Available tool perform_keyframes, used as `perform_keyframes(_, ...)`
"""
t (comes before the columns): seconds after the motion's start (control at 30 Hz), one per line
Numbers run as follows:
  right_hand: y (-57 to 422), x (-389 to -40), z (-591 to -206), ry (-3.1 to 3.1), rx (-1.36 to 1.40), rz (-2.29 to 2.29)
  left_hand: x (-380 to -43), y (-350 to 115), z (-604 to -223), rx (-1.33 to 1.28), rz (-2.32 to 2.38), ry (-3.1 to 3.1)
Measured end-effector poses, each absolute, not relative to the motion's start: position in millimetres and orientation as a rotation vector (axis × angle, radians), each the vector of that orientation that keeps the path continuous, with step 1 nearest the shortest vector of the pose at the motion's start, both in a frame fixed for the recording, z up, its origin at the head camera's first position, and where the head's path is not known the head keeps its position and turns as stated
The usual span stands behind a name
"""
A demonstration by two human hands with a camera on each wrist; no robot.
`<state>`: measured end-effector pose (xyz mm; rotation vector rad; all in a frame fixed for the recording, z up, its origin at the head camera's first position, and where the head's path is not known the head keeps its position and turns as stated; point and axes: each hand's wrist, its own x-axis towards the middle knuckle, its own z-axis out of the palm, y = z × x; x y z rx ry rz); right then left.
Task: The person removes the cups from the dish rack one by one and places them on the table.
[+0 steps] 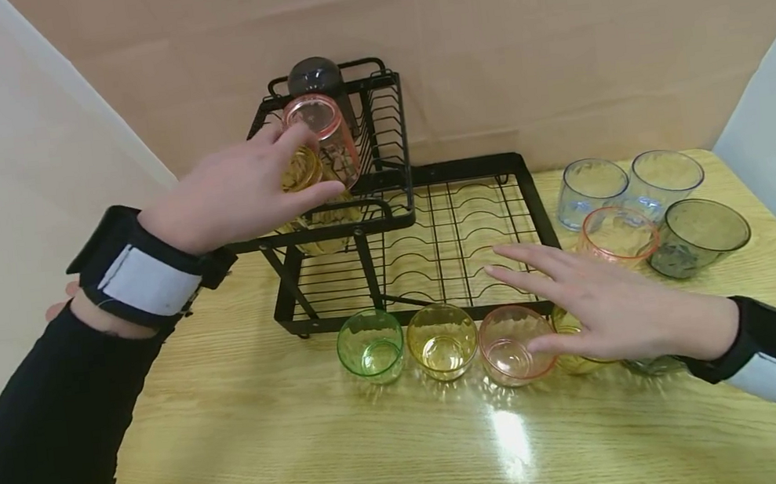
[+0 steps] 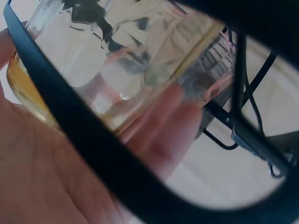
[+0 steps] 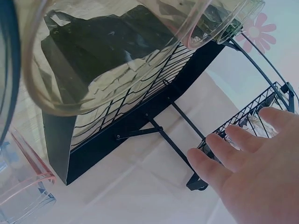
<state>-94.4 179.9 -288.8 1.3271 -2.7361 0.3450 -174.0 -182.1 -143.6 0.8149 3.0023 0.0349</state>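
My left hand (image 1: 233,183) is at the upper tier of the black dish rack (image 1: 400,221), its fingers and thumb curled round an upside-down yellow glass (image 1: 302,170). In the left wrist view this clear-walled glass (image 2: 117,60) lies against the fingers. Just behind it an upturned pink glass (image 1: 339,148) and a dark grey glass (image 1: 315,76) stand on the same tier. My right hand (image 1: 615,305) hovers with spread fingers over the front row, holding nothing. Below it are a pink glass (image 1: 513,347) and a partly hidden yellow glass (image 1: 574,360).
A green glass (image 1: 371,346) and another yellow glass (image 1: 443,343) continue the row along the rack's front edge. To the right stand two blue-rimmed glasses (image 1: 592,193), a pink-rimmed glass (image 1: 620,233) and a dark glass (image 1: 707,236). A beige wall (image 1: 481,43) rises behind.
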Motion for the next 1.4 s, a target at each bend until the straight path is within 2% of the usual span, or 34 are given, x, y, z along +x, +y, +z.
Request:
perform_keyframes(0.33,183,-91,-288,-2.751,1.305,0.389,-181,-178,-137,0.85,0.152,2.917)
perform_keyframes(0.63,181,-92,-288,-2.728,1.32,0.411,-183,-183,-112,0.786,0.087,2.955)
perform_keyframes(0.9,158,-105,-276,-2.669,1.357,0.408,-189,-184,-90,0.862,0.035,3.022)
perform_keyframes(1.17,134,-125,-259,-2.554,1.377,0.461,-203,-184,-86,0.925,0.016,3.05)
perform_keyframes(1.4,130,-130,-252,-2.503,1.326,0.568,-215,-171,-78,0.937,0.001,3.092)
